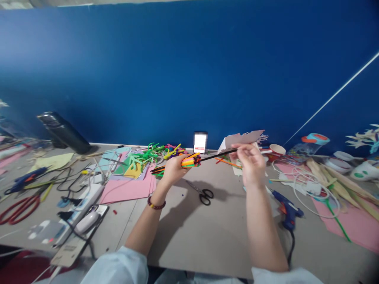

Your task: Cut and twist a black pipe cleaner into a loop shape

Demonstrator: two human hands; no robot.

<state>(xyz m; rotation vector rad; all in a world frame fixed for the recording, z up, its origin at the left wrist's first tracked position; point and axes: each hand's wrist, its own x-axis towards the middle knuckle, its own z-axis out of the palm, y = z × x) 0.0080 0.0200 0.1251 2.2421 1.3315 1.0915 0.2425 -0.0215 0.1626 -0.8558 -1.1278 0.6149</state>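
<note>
At frame centre the left hand grips a bundle of coloured pipe cleaners raised above the table; the right hand pinches one black pipe cleaner, apparently steadying it; scissors lie below.

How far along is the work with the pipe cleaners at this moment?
Done: several bent green and yellow shapes lie on the coloured paper. In hand: the left hand grips a bundle of pipe cleaners, and the right hand pinches a black one that runs out of it. Left: most of the bundle looks straight and unshaped.
</note>
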